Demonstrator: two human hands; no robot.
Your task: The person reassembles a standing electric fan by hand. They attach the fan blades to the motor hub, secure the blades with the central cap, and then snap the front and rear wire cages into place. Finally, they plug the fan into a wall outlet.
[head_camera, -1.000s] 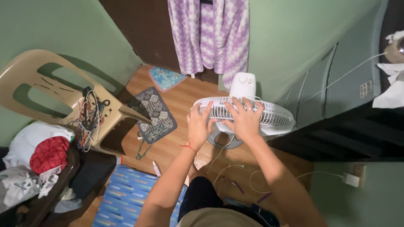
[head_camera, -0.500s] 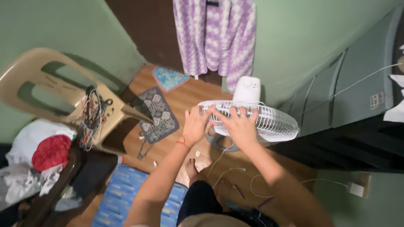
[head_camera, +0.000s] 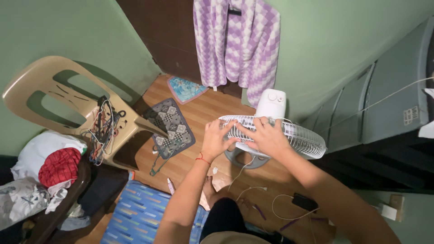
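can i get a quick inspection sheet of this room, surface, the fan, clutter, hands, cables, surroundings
surface: wooden floor, partly covered by a patterned grey mat, a small blue mat and a striped blue mat.
job's things: white fan standing on its round base, grille tilted up toward the camera.
clutter: heaped clothes, one red, at left; a black device on the floor.
hands: left hand and right hand both spread flat on the fan grille, holding nothing.
cables: tangled wires on the beige plastic chair; loose white cords on the floor by the fan base.
surroundings: green walls, purple checked cloth hanging on a dark door.
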